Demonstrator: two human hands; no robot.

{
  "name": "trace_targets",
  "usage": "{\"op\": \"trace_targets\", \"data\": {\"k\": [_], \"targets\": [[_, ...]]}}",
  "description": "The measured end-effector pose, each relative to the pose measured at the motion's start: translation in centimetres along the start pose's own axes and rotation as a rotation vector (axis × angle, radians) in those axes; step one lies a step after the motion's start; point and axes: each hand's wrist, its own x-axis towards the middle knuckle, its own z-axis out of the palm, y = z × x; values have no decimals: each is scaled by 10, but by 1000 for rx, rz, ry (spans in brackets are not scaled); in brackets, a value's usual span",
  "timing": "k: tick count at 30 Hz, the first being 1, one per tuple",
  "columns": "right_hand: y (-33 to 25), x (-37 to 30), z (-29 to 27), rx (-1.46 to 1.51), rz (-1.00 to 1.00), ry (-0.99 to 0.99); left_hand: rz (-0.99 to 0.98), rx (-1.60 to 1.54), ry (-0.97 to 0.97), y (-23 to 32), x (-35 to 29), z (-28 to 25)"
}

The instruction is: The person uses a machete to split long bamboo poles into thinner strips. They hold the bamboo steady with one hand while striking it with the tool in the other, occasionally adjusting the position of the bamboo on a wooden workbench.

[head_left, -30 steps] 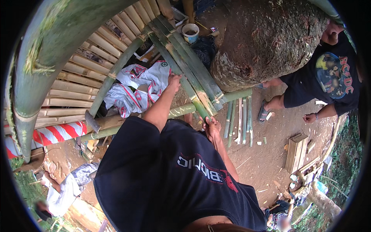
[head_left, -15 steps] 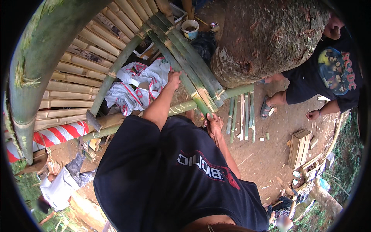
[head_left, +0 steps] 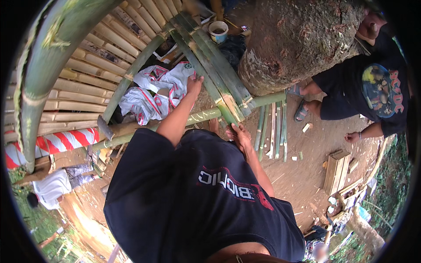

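A green bamboo strip (head_left: 225, 113) lies slanting across a horizontal bamboo pole (head_left: 199, 118) in front of the wearer, beside other split strips (head_left: 228, 85). The left hand (head_left: 194, 84) is curled at the strip's near edge, partway along; whether it grips or only rests there cannot be told. The right hand (head_left: 239, 135) is partly closed, thumb and fingers holding the strip's near end.

Just left of the strips is a crumpled white sack with red markings (head_left: 175, 83), and further left a slatted bamboo panel (head_left: 94, 74) and a thick green bamboo post (head_left: 55, 61). A broad tree trunk (head_left: 298, 44) crowds the strips' right side; a small bucket (head_left: 218, 31) sits near their far end. To the right, narrow bamboo pieces (head_left: 273, 129) lie on brown earth, and beyond them stands another person in dark clothes (head_left: 346, 87)
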Motion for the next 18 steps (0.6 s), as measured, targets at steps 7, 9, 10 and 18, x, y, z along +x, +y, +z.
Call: {"op": "trace_targets", "data": {"k": [7,9,10,18], "targets": [[14,3,-161,-1023,-335,374,202,438,-367,14,-210,-80],[29,7,-252,-1138,-218,385,272,747,-594,-8,-266,-92],[26,-2,-275,-1182,-170,313,124,696,-700,-36,-287,-106],[2,-29,-427,-941,316,279,-441,-202,-319,-158,-466,-63]]}}
